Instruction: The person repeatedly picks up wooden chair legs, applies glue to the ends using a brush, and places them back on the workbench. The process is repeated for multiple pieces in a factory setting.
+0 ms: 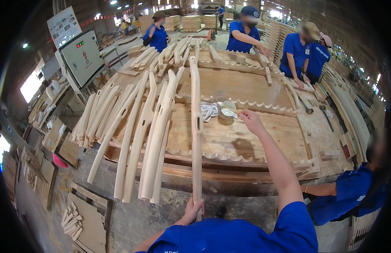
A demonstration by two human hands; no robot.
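My left hand (191,212) is closed round the near end of a long, pale wooden post (196,97). The post has an oblong slot midway and lies across the workbench, its near end jutting past the edge toward me. My right hand (251,121) reaches over the bench, its fingers pinched on a small, pale, brush-like tool (234,113). That tool's tip is at a clear cup (226,114) with white liquid in it. A crumpled white cloth (210,111) lies just left of the cup.
Several similar wooden posts (148,122) lie to the left, overhanging the bench. Scalloped wooden strips (229,157) run across the plywood top (263,135). A mallet (305,105) lies at right. Co-workers (242,36) stand across the bench; another person (347,192) is close on my right.
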